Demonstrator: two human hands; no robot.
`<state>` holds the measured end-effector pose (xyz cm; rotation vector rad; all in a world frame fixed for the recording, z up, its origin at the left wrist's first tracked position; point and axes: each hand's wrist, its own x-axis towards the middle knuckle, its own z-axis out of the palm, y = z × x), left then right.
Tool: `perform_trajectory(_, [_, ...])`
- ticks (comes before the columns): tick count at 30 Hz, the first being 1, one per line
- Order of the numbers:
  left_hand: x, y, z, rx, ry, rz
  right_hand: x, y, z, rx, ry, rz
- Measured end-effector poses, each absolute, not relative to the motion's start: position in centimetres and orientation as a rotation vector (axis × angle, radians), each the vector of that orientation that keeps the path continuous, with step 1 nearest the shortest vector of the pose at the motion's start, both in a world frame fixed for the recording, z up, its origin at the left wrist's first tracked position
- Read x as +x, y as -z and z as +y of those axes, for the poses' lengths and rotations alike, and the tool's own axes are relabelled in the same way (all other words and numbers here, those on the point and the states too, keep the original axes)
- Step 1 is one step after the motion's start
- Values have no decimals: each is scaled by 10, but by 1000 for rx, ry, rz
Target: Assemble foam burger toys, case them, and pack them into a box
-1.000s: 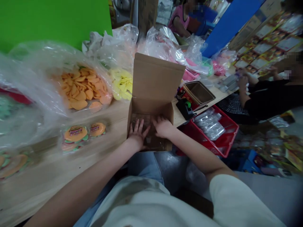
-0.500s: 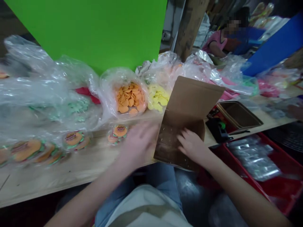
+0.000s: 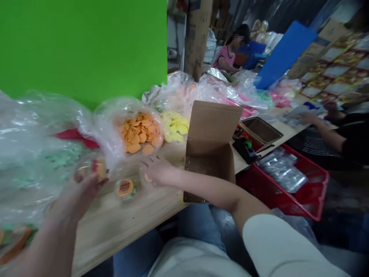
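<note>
Left hand (image 3: 73, 200) at the near-left part of the desk (image 3: 121, 227), raised, fingers curled around a clear packet (image 3: 98, 171) with an orange piece inside; too blurred to tell a firm pinch from a loose hold. Right hand (image 3: 158, 171) a little farther in, fingers loosely spread and pointing left, no pinch, just above a small round-labelled packet (image 3: 125, 188) lying flat on the wood. Fingertips low and close to the film: a sound approach for lifting a packet by its edge without crushing it.

Right forearm across the front of the box (image 3: 208, 165), brown cardboard, open, near the desk's front edge and right of both packets, its flap (image 3: 215, 125) upright and tilted slightly back, its inside shadowed.

Along the desk's far edge, a bulging bag of orange pieces (image 3: 135, 130), with a bag of yellow pieces (image 3: 174, 127) just beside it. Right of the box, a tape dispenser (image 3: 245, 150) and a brown tray (image 3: 261, 130). Off the desk's right edge, a red crate (image 3: 317, 188) of silver packets. Farther right, a co-worker's hands (image 3: 311, 117) at a pale packet, black sleeve beyond. Farthest, a green board (image 3: 80, 50), a blue board (image 3: 285, 54) and a person in a pink shirt (image 3: 226, 57).
</note>
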<state>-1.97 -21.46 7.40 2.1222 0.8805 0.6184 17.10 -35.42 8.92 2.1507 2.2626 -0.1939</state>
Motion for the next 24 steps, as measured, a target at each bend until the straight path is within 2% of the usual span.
perform_trajectory(2, [-14,-85,-223,1778,-555,785,192,-115,-398,2345,-69,2243])
perform_trajectory(5, [26,-103,-258,1605,-425,539,238,-132,-463,2666,-298,1753])
perform_trajectory(9, [120,-117,-324,2246,-335,136,286,-97,-512,2630,-141,1395])
perform_trajectory(14, [208,-87,-379,3057,-306,-53,301,-63,-522,2642,-219,1445])
perform_trajectory(20, [233,-44,-383,3198,-305,82,310,-63,-521,2672,-206,1365])
perform_trajectory(24, [223,-49,-389,3191,-120,68,313,-61,-523,2640,-8,1294])
